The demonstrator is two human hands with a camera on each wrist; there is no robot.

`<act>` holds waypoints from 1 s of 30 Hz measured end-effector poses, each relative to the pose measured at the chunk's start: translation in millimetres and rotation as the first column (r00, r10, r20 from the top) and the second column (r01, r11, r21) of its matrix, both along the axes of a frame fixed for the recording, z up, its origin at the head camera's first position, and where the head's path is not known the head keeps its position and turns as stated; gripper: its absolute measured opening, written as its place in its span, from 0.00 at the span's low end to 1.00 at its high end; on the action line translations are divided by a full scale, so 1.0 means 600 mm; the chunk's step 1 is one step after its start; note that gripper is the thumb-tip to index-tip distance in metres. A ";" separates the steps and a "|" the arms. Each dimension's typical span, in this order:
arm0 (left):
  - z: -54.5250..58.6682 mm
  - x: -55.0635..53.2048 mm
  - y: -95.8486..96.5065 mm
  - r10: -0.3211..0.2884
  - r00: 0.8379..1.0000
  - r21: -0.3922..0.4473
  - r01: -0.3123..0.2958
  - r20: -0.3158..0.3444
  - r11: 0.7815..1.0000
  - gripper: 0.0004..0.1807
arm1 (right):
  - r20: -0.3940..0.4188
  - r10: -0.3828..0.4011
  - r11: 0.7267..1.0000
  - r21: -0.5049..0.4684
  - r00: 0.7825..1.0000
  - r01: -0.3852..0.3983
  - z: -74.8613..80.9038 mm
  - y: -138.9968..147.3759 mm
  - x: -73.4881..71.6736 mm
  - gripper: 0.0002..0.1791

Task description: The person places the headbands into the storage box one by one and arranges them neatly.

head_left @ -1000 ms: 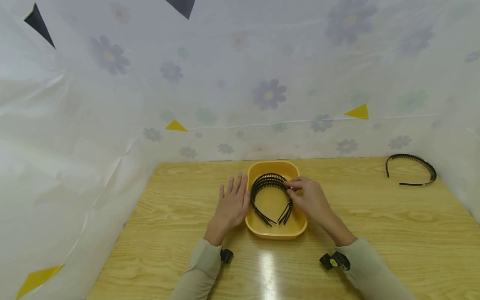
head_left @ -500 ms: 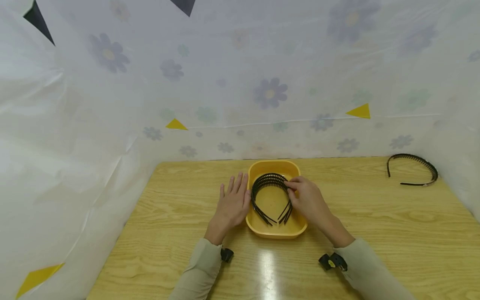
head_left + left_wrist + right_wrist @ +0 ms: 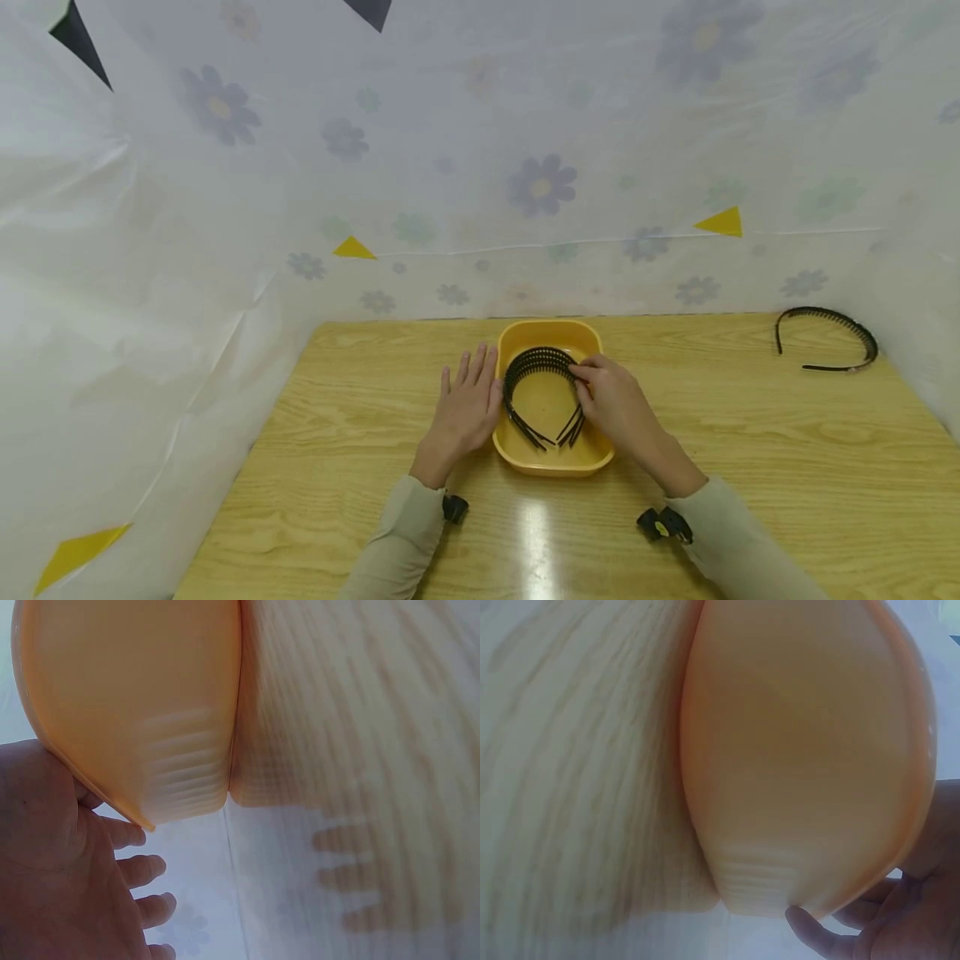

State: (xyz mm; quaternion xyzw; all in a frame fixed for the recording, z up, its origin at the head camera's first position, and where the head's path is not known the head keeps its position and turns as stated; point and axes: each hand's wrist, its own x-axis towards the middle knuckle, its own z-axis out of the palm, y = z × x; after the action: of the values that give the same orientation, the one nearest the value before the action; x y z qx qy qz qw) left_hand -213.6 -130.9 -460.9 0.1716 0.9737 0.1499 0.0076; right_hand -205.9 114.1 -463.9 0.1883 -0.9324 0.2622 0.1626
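Note:
Several black toothed headbands (image 3: 542, 358) lie nested together inside a yellow plastic tub (image 3: 553, 469), their ends pointing toward the person. At the stack's right side, my right hand (image 3: 618, 408) pinches a headband between thumb and fingers; how many bands it grips cannot be told. My left hand (image 3: 465, 412) rests along the tub's left rim with its fingers straight and spread. In the left wrist view, that hand's palm (image 3: 64, 862) is against the rim. The right wrist view shows the tub's outer wall (image 3: 802, 750), with the headbands hidden.
One more black headband (image 3: 828, 312) lies apart at the table's far right corner. The wood-grain table (image 3: 360, 467) ends at a flower-patterned sheet (image 3: 450, 167) hung behind and at the sides.
The right hand's fingers have closed in on the headbands' right side. The left hand keeps its place at the tub's rim.

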 end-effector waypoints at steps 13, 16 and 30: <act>-0.017 -0.010 -0.004 -0.012 1.000 -0.002 0.012 -0.011 1.000 0.33 | -0.032 -0.004 1.000 0.009 0.999 0.005 -0.004 0.000 -0.001 0.14; -0.015 -0.009 -0.004 -0.013 1.000 0.004 0.013 -0.013 1.000 0.33 | -0.041 -0.001 1.000 0.011 0.999 0.001 -0.005 0.000 -0.001 0.13; 0.000 0.000 0.001 0.004 1.000 0.003 -0.004 0.007 1.000 0.32 | -0.013 0.006 0.992 -0.128 1.000 -0.008 0.009 0.017 0.000 0.15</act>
State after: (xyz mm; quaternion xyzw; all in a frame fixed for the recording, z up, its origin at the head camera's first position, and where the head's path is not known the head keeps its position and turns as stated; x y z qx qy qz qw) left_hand -213.7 -130.4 -460.9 0.1689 0.9738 0.1517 0.0103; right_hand -206.0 124.5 -458.7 0.1824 -0.9119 0.3209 0.1793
